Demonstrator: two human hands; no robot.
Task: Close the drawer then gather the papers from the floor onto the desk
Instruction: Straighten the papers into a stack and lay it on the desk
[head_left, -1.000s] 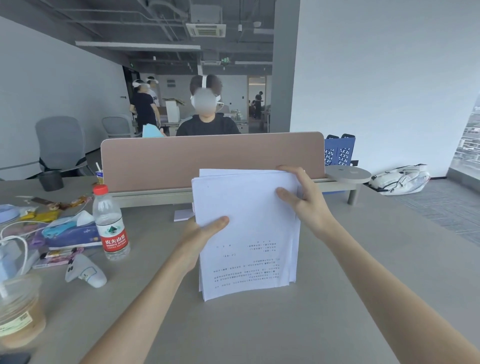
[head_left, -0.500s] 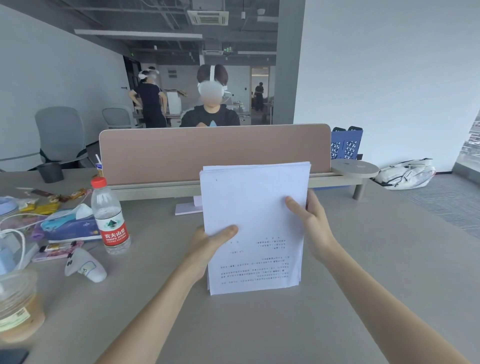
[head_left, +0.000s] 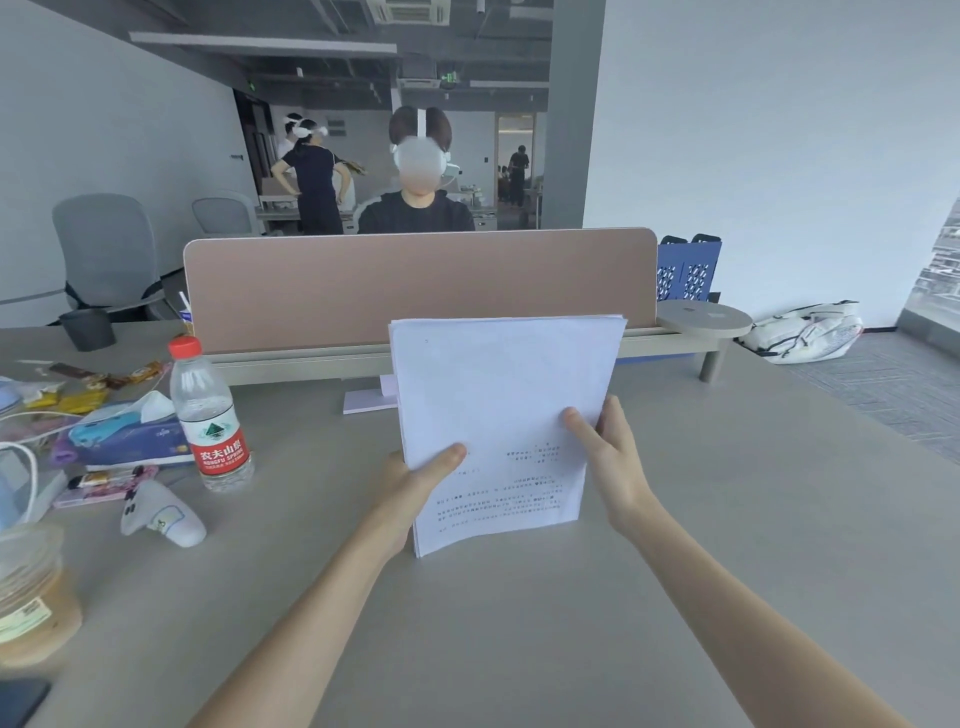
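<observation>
A stack of white printed papers (head_left: 498, 410) stands upright on the grey desk (head_left: 571, 613), its bottom edge resting on the surface. My left hand (head_left: 415, 478) grips the stack's lower left side, thumb across the front. My right hand (head_left: 608, 457) holds the lower right side, fingers on the front sheet. The drawer and the floor under the desk are out of view.
A water bottle (head_left: 210, 415), tissue pack (head_left: 124, 436), white controller (head_left: 161, 514), iced drink cup (head_left: 31, 592) and snack wrappers crowd the desk's left. A tan divider panel (head_left: 415, 286) runs along the back, with a person seated behind it. A white bag (head_left: 805, 330) lies on the floor at right.
My right hand has slid from the stack's top right corner down to its lower right side. The sheets are squared up more evenly and the stack stands straighter.
</observation>
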